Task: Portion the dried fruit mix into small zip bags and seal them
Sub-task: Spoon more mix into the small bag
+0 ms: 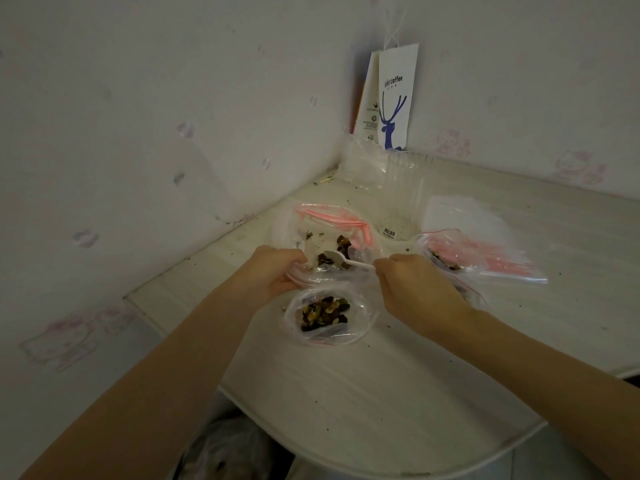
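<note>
A large clear bag (325, 233) with a pink zip strip lies open on the table, with a little dried fruit mix (337, 252) inside. My left hand (273, 271) grips the near edge of its mouth. My right hand (412, 282) pinches the handle of a white plastic spoon (349, 261) whose bowl sits in the mix. Just in front of my hands a small open zip bag (327, 315) holds a portion of mix. To the right lies another small bag with fruit (446, 259), partly behind my right hand.
A pile of small bags with pink strips (498, 261) lies at the right. A clear plastic cup (403, 202) and crumpled plastic (363, 161) stand toward the corner, before a white coffee paper bag (394, 98). Crumbs dot the white table (381, 393); its curved edge is near me.
</note>
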